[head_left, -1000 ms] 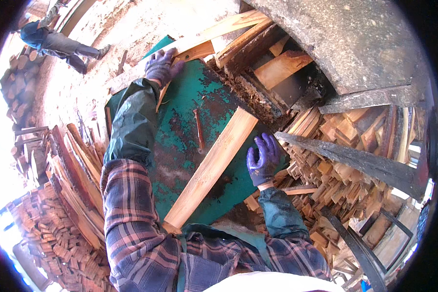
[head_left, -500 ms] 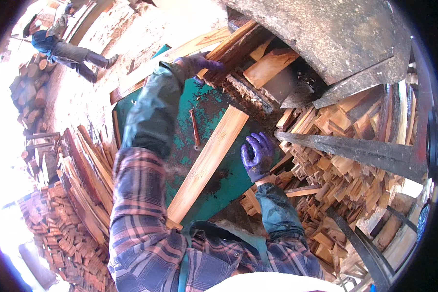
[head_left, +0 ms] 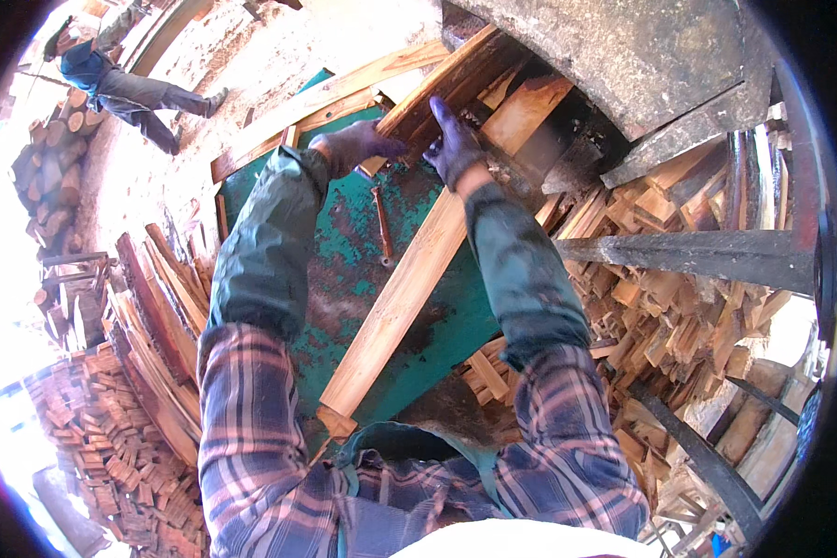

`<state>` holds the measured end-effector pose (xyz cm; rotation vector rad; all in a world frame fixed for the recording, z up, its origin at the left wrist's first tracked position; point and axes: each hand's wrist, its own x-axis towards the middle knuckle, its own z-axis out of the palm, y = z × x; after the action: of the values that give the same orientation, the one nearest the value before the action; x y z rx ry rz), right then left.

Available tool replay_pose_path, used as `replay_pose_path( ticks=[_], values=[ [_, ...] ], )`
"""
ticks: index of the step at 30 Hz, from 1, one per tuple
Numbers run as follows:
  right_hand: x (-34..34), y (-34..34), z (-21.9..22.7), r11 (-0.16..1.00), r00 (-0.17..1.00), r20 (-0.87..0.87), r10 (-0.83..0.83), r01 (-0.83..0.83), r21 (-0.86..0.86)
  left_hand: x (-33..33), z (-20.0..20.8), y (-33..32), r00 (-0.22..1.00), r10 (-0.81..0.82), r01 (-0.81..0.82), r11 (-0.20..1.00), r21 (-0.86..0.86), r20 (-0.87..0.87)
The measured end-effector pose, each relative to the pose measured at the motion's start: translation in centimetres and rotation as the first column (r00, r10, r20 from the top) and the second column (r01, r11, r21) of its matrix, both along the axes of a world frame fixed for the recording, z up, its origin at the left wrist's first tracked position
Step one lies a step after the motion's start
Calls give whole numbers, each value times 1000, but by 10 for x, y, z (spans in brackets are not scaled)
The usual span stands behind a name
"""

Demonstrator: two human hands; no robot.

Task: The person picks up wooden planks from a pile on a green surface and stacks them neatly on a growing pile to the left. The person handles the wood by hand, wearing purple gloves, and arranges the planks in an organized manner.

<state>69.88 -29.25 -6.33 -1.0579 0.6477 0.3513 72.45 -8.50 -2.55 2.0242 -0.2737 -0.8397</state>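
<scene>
We have both gloved hands out at the far edge of the worn green desk [head_left: 437, 335], where a thick bark-edged slab [head_left: 470, 79] lies. From our hands it stretches forward and to the right: its long axis runs aslant, the near end pointing back toward us and leftward, the other end leading away past the desk's far edge. Our left hand [head_left: 358, 149] is the closer one to that near end, its fingers bent in against the lower corner; we cannot tell whether they have closed on the wood or only rest there. Our right hand [head_left: 456, 149] sits just beside it along the slab's dark side, thumb and fingers spread apart, one finger pointing up over the bark, and no grip shows. The two hands face each other across a narrow gap, the right palm turned toward the left. Below them, a pale plank [head_left: 391, 316] crosses the desk at a slant from the near edge toward the far right, its far end passing close under our right wrist. To its left lies a rusty rod [head_left: 381, 223] with a ringed end, nearly in line with our own view. A long pale board [head_left: 381, 73] runs along the desk's far left edge, and split wood [head_left: 679, 298] is heaped beyond the right edge.
</scene>
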Motion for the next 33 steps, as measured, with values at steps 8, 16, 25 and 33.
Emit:
replay_pose_path(
  ticks=[8,16,25,33],
  values=[
    [-34,5,24,898,979,121,161,-95,-430,-90,16,73,976,188,-180,980,80,-110],
    [-145,-102,53,944,985,168,26,31,-328,-94,19,93,986,149,-150,989,-13,-78],
    [-46,-151,28,223,911,-2,413,-103,-969,-27,14,-50,908,-39,-197,839,507,417],
    [-97,-74,56,782,897,141,419,-278,-559,-179,-25,35,909,378,-406,900,-159,-177]
  ],
)
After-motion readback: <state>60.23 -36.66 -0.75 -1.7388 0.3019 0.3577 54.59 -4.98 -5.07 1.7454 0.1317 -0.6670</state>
